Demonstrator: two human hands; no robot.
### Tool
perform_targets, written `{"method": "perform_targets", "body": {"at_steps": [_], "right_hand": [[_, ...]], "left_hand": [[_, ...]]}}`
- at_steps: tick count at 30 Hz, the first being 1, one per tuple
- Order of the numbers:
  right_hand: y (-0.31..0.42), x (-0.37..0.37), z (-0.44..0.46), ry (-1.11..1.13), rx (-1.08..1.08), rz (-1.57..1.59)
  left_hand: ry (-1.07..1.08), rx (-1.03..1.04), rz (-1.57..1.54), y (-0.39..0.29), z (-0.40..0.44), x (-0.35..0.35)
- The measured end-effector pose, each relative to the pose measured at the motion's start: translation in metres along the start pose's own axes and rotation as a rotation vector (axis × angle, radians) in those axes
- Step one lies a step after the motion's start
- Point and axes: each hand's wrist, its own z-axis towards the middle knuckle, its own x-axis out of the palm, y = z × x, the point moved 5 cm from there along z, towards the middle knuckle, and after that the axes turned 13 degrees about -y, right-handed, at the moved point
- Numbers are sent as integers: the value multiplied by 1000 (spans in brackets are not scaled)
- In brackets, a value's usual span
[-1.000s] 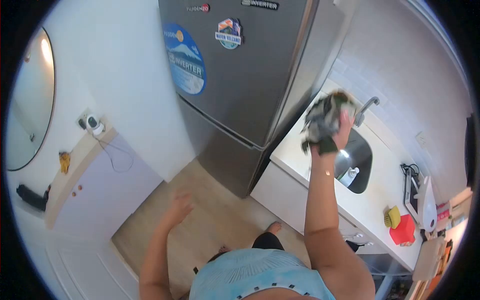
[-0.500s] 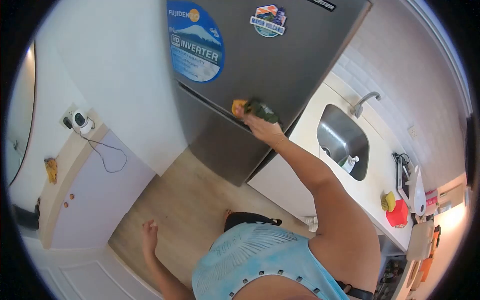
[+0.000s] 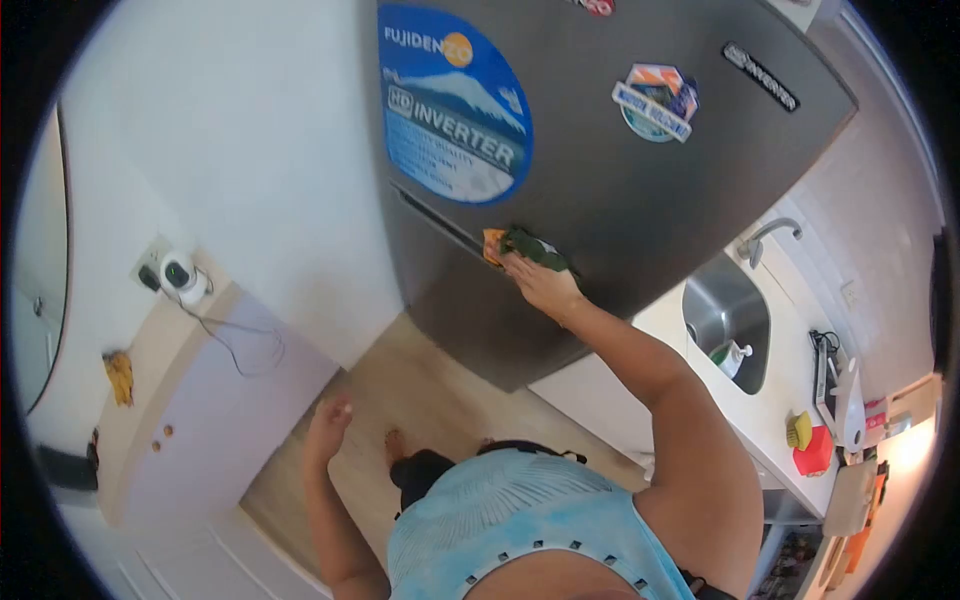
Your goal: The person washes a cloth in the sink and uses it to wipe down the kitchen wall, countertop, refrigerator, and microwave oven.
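Observation:
A dark green and orange cloth (image 3: 535, 246) is pressed flat against the grey refrigerator (image 3: 600, 200), just above the gap between its two doors. My right hand (image 3: 542, 283) lies over the cloth, its fingers gripping the lower edge. Some of the cloth is hidden under those fingers. Low on the left, my left hand (image 3: 328, 428) hangs in the air away from the refrigerator, fingers curled in and nothing visible in them.
To the right, a counter (image 3: 660, 320) holds a steel sink (image 3: 735, 310) with a soap bottle (image 3: 732, 357), a yellow brush (image 3: 798, 431) and a red container (image 3: 814, 452). At left, a white camera (image 3: 183, 278) and a yellow-brown cloth (image 3: 119, 378) rest on a ledge.
The view has shifted, with the refrigerator now larger in it. My right hand and the cloth have slid a little toward the left sticker along the door. My left hand has risen slightly.

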Motion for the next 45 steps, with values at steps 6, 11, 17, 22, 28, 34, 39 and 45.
{"method": "perform_targets", "body": {"at_steps": [6,11,17,22,28,34,39,45], "right_hand": [[-177,-122,137,-402,668,-117],[-215,-54,270,-503,603,-279],[-286,-81,355,-418,599,-498],[-307,-147,272,-629,651,-517],[-288,-248,110,-508,1053,-608],[-275,-244,-128,-719,1256,-625],[-173,-175,-71,-1078,1498,-360],[-178,-163,11,-916,1455,-557]], "left_hand": [[87,-85,13,54,74,-38],[224,-83,-58,55,130,-48],[441,40,38,40,186,-27],[562,179,25,43,225,8],[558,341,59,19,235,7],[636,281,139,31,238,9],[692,366,130,17,238,36],[750,339,10,-4,228,52]]}}
